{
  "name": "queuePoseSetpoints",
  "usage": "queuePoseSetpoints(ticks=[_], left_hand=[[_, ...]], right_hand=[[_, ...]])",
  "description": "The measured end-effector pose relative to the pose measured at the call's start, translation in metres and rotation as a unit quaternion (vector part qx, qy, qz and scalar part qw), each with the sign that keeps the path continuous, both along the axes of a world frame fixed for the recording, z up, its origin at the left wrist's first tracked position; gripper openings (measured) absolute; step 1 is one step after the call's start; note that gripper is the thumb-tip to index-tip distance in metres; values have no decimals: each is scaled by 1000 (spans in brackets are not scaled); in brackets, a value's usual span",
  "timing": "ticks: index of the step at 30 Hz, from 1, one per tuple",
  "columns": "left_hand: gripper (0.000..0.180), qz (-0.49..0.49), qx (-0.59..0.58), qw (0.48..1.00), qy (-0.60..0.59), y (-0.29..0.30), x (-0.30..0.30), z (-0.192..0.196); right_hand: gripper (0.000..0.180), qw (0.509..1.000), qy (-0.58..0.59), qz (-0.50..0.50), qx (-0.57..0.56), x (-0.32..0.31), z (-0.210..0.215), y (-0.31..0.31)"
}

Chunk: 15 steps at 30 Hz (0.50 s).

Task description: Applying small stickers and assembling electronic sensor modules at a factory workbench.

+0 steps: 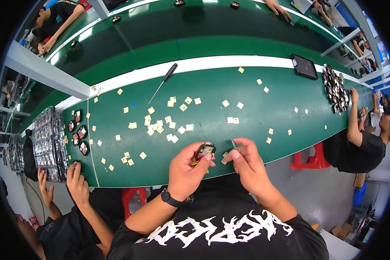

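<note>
- We see a small red and black part [204, 151] held above the near edge of the green surface [255, 108], right in front of our chest.
- Our left hand [187, 170] is closed around this part, fingers and thumb pinching it from the sides; a black watch [170, 199] sits on that wrist.
- Our right hand [246, 161] is just beside it, fingertips pressed together on a small beige square [225, 157], with a thin metal tool [233, 143] sticking up between the fingers.
- Many more beige squares [160, 125] lie scattered across the surface beyond our hands.
- Farther out, a screwdriver [165, 81] with a black handle lies by the white strip [221, 64] that runs along the surface.
- To our left, several red and black parts [78, 132] lie near stacked clear trays [50, 143], and another person's hand [76, 181] rests on the surface edge there.
- To our right, a black tray [304, 66] and a pile of parts [336, 93] lie near a person in black [355, 147].
</note>
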<state>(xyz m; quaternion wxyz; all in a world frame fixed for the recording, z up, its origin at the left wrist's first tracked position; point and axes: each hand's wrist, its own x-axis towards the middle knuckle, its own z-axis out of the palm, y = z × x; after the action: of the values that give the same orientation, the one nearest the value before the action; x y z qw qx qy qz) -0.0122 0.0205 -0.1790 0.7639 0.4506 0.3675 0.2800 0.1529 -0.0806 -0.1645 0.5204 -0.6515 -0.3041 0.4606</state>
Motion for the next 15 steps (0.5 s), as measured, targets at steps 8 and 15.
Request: queuePoseSetpoints(ticks=[8, 15], left_hand=[[28, -19, 91, 994, 56, -3, -1, -4], [32, -40, 178, 978, 106, -1, -1, -3]], right_hand=[[11, 967, -247, 44, 54, 0, 20, -4], [11, 923, -373, 91, 34, -6, 23, 4]])
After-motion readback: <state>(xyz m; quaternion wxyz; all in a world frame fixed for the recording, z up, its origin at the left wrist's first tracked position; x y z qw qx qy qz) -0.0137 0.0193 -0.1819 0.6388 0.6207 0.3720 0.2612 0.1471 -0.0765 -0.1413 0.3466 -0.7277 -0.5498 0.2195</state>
